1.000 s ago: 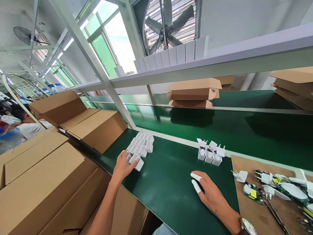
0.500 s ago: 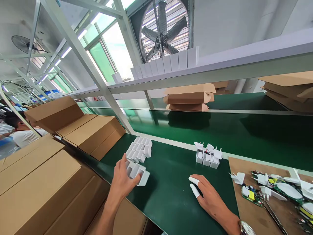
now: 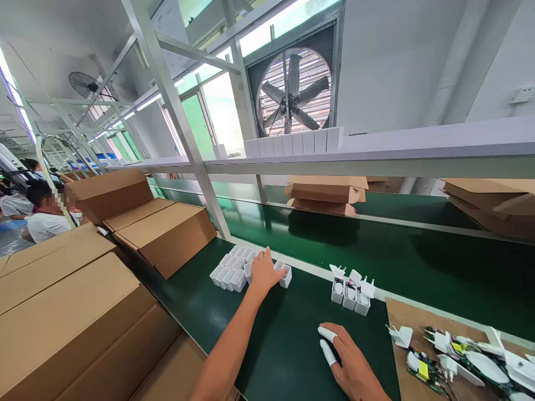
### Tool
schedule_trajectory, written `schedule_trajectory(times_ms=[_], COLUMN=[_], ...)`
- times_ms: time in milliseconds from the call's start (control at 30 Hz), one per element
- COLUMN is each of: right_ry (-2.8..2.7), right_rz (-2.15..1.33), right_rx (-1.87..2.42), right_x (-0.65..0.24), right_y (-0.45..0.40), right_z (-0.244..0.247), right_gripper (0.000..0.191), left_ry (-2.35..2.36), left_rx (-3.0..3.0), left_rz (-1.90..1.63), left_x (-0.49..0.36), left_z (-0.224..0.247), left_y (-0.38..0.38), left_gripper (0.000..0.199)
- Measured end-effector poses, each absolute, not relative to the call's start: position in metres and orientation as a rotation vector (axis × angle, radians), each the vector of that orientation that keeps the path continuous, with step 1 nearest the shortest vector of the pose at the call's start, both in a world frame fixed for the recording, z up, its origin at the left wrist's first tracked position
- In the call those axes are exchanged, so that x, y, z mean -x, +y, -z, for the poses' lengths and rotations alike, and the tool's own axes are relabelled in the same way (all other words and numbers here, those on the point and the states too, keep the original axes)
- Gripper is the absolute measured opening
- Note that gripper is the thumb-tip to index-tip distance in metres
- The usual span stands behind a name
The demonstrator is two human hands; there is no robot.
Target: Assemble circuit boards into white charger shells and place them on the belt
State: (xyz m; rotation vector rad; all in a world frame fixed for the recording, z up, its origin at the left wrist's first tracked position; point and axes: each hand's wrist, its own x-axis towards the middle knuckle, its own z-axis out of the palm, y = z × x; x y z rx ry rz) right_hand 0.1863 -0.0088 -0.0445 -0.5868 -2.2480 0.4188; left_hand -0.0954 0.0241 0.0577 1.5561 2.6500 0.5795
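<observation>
Left hand (image 3: 264, 273) has swung far and right, over white cups (image 3: 286, 281); whether it's clamped, can't tell. Keep them level, upright! Right hand (image 3: 346, 359): fingers apart.

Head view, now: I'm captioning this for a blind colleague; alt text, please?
A person's left hand is at a cluster of open white cases on a green surface. The right hand, with two white finger covers, lies near three filled cases. Cardboard boxes sit left, circuit boards right.

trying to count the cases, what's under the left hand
White cases show on both sides of the left hand; the hand covers whatever lies between, so the full number can't be seen.
</observation>
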Motion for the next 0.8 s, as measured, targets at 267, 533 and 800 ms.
schedule_trajectory(times_ms=[267, 533, 800], right_ry=[-2.243, -2.257, -2.259], right_rz=[-0.424, -0.441, -0.460], right_rx=[0.597, 0.615, 0.608], right_x=[-0.184, -0.184, -0.184], right_y=[-0.008, -0.012, -0.012], right_z=[0.048, 0.042, 0.034], right_gripper=[0.033, 0.036, 0.038], left_ry=[2.901, 2.996, 2.971], left_rx=[-1.436, -1.353, -1.631], left_rz=[-0.352, -0.251, -0.225], left_x=[0.175, 0.199, 0.176], left_z=[-0.060, -0.033, -0.032], left_y=[-0.053, -0.093, -0.100], left_gripper=[0.084, 0.076, 0.073])
